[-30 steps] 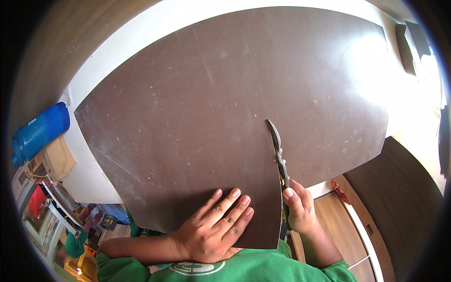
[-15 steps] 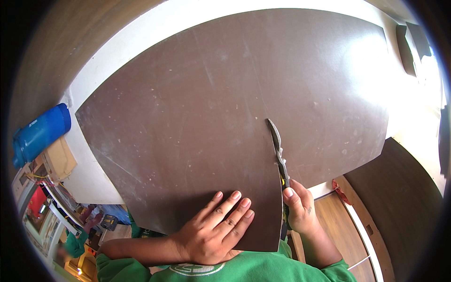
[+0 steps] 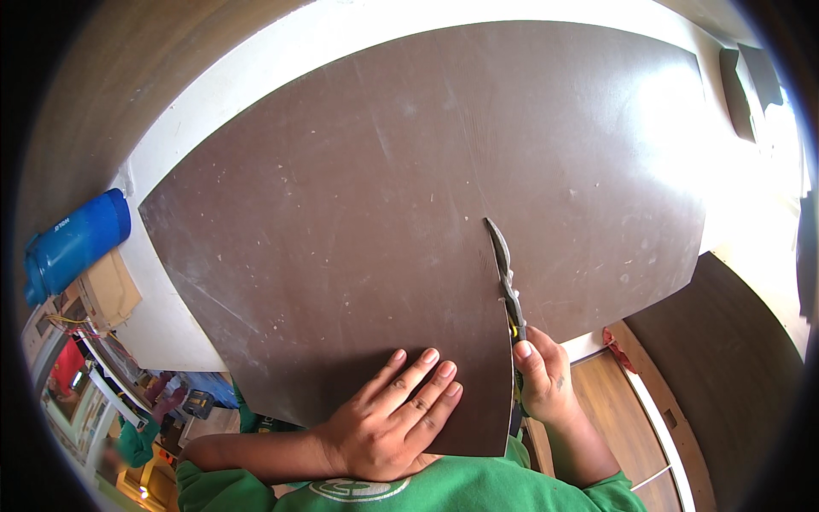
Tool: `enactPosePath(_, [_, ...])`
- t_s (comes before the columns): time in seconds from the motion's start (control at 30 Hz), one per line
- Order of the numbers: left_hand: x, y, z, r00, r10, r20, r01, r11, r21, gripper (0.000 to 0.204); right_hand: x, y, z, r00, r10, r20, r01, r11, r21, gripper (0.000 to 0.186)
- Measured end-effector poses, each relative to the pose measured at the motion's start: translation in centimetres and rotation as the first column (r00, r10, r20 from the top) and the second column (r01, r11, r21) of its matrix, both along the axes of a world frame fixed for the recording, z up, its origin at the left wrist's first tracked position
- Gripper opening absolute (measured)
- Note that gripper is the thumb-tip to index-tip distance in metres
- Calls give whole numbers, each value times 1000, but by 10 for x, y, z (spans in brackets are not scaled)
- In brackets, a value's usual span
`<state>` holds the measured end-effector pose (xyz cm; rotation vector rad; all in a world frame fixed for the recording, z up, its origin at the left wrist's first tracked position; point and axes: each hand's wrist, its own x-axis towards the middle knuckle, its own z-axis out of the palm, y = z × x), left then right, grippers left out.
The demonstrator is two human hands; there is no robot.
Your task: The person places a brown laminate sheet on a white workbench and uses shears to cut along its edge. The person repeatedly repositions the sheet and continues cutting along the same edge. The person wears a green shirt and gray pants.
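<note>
A large brown sheet (image 3: pixel 358 213), scuffed and specked with dust, spreads across most of the view. My left hand (image 3: pixel 388 414) lies flat on its near part, fingers spread, pressing on the surface. A cut runs from the near edge up to a pair of tin snips (image 3: pixel 503 264), whose dark blade lies on top of the sheet. My right hand (image 3: pixel 543 375) is wrapped round the snips' handles, at the right side of the cut. The handles are mostly hidden by the hand and the sheet; a bit of yellow shows.
A white surface (image 3: pixel 162 299) lies under the sheet. At the far left rests a blue bottle (image 3: pixel 81 243) beside a cardboard-coloured block (image 3: pixel 109 290). A dark curved panel (image 3: pixel 725 341) and a wood-look panel (image 3: pixel 618 418) are at the right. Another person's green sleeve (image 3: pixel 136 444) shows lower left.
Almost nothing differs. The view has shifted very slightly; both hands and the snips keep their places on the sheet.
</note>
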<state>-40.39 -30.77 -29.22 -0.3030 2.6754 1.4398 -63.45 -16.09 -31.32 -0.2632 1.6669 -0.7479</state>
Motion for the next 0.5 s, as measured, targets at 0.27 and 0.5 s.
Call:
enactPosePath(0.27, [0, -1, 3, 1000, 4, -4, -4, 1000, -3, 80, -4, -2, -1, 997, 73, -41, -72, 997, 18, 44])
enactPosePath(0.5, [0, -1, 3, 1000, 3, 1, -3, 1000, -5, 80, 1, -3, -1, 1000, -14, -10, 13, 1000, -22, 49])
